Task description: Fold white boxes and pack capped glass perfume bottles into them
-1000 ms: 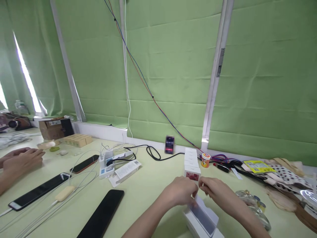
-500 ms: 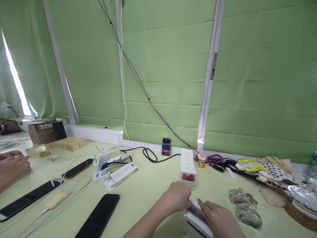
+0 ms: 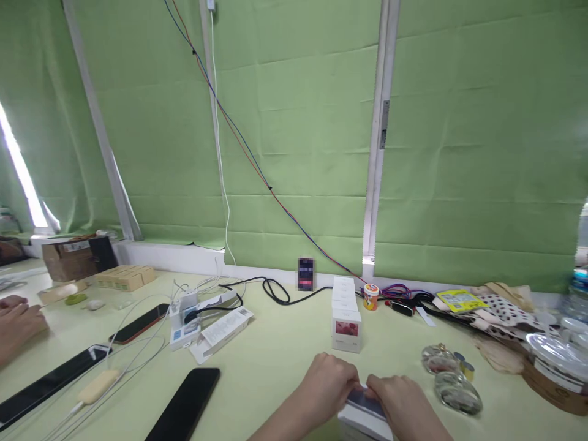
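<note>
Low in the view, a small white box (image 3: 362, 421) with a dark panel on its upper part sits between my two hands. My left hand (image 3: 331, 381) is closed, its curled fingers pinching the far left edge of the box. At the far right edge, my right hand (image 3: 400, 401) grips with thumb and bent fingers. The fingertips partly cover the top, so I cannot make out its flap. Just beyond my hands stands a row of similar white boxes (image 3: 346, 343), the front one bearing a red picture.
Glass bottles (image 3: 457, 392) lie right of my hands, and an orange-labelled tub (image 3: 371, 297) stands behind. Leftward are a black phone (image 3: 186, 404), an opened white carton (image 3: 225, 331), and a power strip (image 3: 184, 327) with cables. Another person's hands (image 3: 18, 327) show at the far left.
Both hands have moved slightly down, and the right fingers, earlier stretched along the box, now bend at its far edge. The camera view has shifted a little to the right.
</note>
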Demonstrator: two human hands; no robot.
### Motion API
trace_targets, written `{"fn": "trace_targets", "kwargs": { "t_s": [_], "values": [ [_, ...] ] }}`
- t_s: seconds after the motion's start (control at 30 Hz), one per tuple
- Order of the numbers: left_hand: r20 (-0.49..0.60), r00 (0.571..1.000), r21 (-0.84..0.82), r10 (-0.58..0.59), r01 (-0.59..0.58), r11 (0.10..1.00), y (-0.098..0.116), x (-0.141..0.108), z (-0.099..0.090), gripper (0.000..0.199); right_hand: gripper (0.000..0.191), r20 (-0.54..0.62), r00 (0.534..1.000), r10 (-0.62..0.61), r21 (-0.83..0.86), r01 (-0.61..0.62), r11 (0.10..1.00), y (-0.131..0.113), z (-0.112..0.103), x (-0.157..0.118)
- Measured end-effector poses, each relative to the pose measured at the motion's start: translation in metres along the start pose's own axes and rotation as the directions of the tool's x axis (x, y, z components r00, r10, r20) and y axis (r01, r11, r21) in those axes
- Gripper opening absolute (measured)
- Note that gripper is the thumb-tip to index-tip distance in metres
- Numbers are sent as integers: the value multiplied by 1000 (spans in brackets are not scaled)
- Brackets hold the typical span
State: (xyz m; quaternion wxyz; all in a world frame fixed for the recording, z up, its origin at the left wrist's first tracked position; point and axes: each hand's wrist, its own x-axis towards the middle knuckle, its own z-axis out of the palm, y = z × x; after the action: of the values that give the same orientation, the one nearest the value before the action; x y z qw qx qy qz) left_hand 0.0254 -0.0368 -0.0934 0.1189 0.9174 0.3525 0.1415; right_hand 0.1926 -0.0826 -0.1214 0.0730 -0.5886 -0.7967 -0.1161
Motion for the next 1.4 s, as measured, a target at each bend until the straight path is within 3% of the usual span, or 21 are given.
{"fn": "trace_targets", "kwargs": {
  "t_s": [0.17, 0.27, 0.37, 0.43, 0.5, 0.57, 0.73, 0.87, 0.97, 1.1, 1.2, 1.3, 1.4],
  "values": [
    [-36, 999, -94, -9, 5, 996, -1, -1, 2, 20, 27, 8, 997, 73, 89, -74, 993, 1, 1, -2],
    [-36, 996, -259, -78, 66, 964, -5, -3, 5, 16, 38, 9, 995, 102, 366, -98, 926, 5, 9, -6],
    [-41, 987, -395, -158, 129, 910, -8, -6, 6, 16, 54, -23, 992, 121, 737, -65, 673, 12, 20, -14],
    [-72, 975, -459, -212, 157, 875, -10, -9, 5, 18, 65, -88, 986, 140, 872, 8, 490, 15, 30, -20],
    [-110, 960, -521, -257, 164, 837, -14, -11, 5, 19, 73, -169, 974, 150, 920, 101, 378, 17, 41, -25],
    [-130, 946, -596, -297, 165, 786, -19, -11, 6, 20, 78, -192, 973, 128, 934, 141, 328, 16, 50, -27],
    [-3, 931, -740, -365, 244, 627, -38, -6, 8, 29, 60, -25, 999, -48, 971, 35, 236, 3, 54, -25],
    [85, 941, -736, -328, 281, 616, -41, -4, 6, 35, 56, 35, 998, -44, 987, -28, 158, -5, 46, -25],
    [127, 950, -689, -285, 291, 664, -35, -4, 1, 31, 52, 62, 998, 16, 980, -64, 186, -7, 51, -27],
    [80, 971, -585, -227, 230, 778, -23, -4, -7, 19, 45, 78, 980, 182, 912, -144, 384, -6, 71, -28],
    [25, 976, -490, -217, 201, 848, -19, -7, -12, 17, 44, 47, 984, 170, 852, -129, 507, -1, 81, -29],
    [-45, 972, -479, -231, 182, 859, -16, -11, -17, 17, 38, -100, 984, 150, 804, -9, 594, 10, 76, -31],
    [-180, 945, -465, -272, 161, 870, -13, -17, -20, 25, 31, -301, 900, 317, 743, 13, 669, 30, 56, -33]
  ]
}}
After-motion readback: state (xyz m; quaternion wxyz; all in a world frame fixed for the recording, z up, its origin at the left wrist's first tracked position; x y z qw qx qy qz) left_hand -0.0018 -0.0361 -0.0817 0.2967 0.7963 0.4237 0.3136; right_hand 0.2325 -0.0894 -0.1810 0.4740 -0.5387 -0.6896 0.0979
